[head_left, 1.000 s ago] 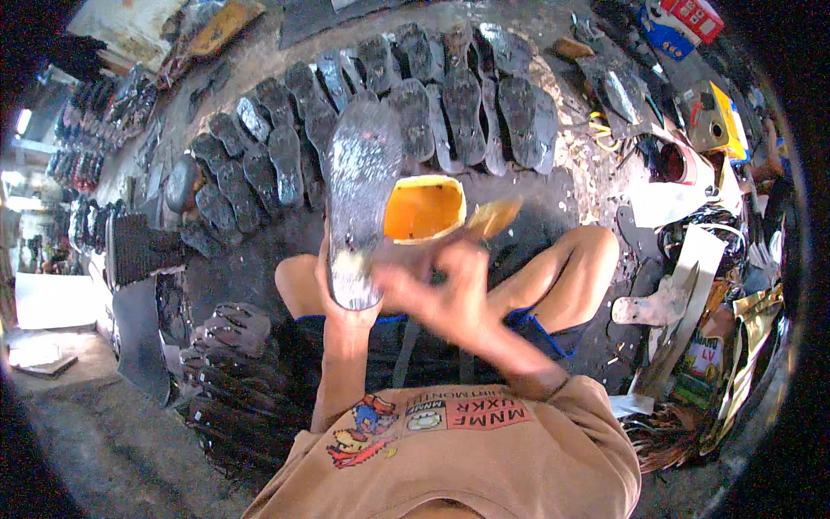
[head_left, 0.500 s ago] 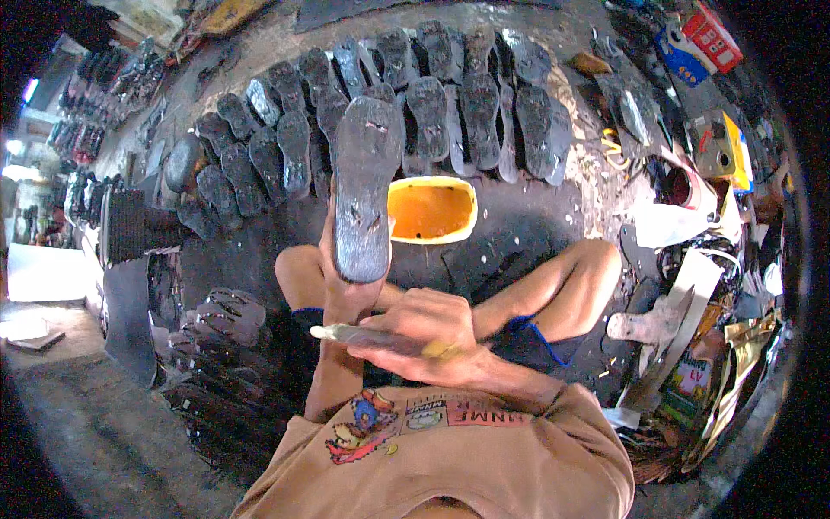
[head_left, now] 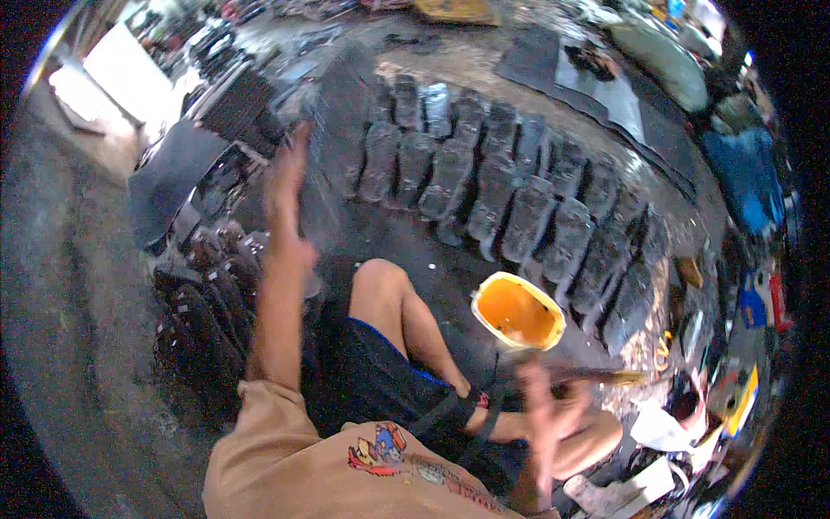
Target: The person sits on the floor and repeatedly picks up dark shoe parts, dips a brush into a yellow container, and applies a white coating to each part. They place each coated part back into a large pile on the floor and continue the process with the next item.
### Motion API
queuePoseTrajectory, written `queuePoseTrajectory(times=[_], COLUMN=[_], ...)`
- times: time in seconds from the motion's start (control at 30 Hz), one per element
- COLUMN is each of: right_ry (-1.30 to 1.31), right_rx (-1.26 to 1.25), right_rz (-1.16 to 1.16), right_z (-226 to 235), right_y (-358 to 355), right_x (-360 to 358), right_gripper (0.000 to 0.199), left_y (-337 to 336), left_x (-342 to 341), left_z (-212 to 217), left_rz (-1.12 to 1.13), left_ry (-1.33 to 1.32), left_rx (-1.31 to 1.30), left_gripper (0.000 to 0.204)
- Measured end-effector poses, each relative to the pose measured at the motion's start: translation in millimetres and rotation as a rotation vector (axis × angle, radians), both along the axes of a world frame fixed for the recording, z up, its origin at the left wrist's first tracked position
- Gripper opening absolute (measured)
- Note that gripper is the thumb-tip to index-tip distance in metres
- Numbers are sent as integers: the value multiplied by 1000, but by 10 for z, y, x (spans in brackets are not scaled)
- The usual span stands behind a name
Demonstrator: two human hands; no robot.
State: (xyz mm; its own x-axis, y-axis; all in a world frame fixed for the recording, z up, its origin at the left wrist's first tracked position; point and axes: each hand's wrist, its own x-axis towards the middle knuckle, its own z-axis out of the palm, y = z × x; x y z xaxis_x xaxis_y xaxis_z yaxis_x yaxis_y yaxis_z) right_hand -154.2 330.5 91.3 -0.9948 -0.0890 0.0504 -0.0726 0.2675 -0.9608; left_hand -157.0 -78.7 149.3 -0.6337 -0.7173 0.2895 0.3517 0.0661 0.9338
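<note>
My left hand (head_left: 287,195), smeared by motion, is stretched out to the left at the end of a raised arm. Against its palm side is a long, dark, blurred shoe sole (head_left: 337,130); how the fingers grip it is hard to see. My right hand (head_left: 549,402), also blurred, is closed around a brush (head_left: 601,375) with a dark shaft and a yellowish end pointing right. Just beyond that hand stands a pale-rimmed tub (head_left: 560,327) holding amber liquid. Rows of black shoe soles (head_left: 527,221) lie on the ground ahead.
A heap of dark footwear pieces (head_left: 203,303) lies at my left, near a dark sheet (head_left: 169,182). Black and grey sheets (head_left: 596,95) are spread at the far right. White scraps (head_left: 661,424) and a blue cloth-like bundle (head_left: 745,182) are on the right.
My view has turned left. My left hand has swung from in front of my chest out to the left with the sole. My right hand has moved right, near the tub, with the brush.
</note>
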Motion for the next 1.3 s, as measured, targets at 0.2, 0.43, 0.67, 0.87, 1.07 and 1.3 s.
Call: queuePoseTrajectory(times=[0.2,0.43,0.67,0.87,1.07,1.3], right_ry=[-21,43,-31,88,334,151], right_rx=[148,244,473,505,542,37], right_rz=[-249,-177,-569,-36,98,-383], right_z=[-567,-782,-109,-355,-902,-826], right_y=[56,-214,29,-181,-78,429], right_x=[-485,-729,-552,-752,-727,-800], right_gripper=[32,49,61,20,18,18], left_y=[-3565,-3965,-2266,-1069,-1322,-344], left_x=[162,-224,227,1793,2139,1998], left_z=[-1411,-2906,-1462,-1510,-1793,-952], left_rz=[-59,172,544,475,585,519], left_ry=[-347,-410,-718,-1522,-1346,-863], left_rx=[440,827,-854,-960,-747,-839], left_gripper=[23,22,23,48,41,25])
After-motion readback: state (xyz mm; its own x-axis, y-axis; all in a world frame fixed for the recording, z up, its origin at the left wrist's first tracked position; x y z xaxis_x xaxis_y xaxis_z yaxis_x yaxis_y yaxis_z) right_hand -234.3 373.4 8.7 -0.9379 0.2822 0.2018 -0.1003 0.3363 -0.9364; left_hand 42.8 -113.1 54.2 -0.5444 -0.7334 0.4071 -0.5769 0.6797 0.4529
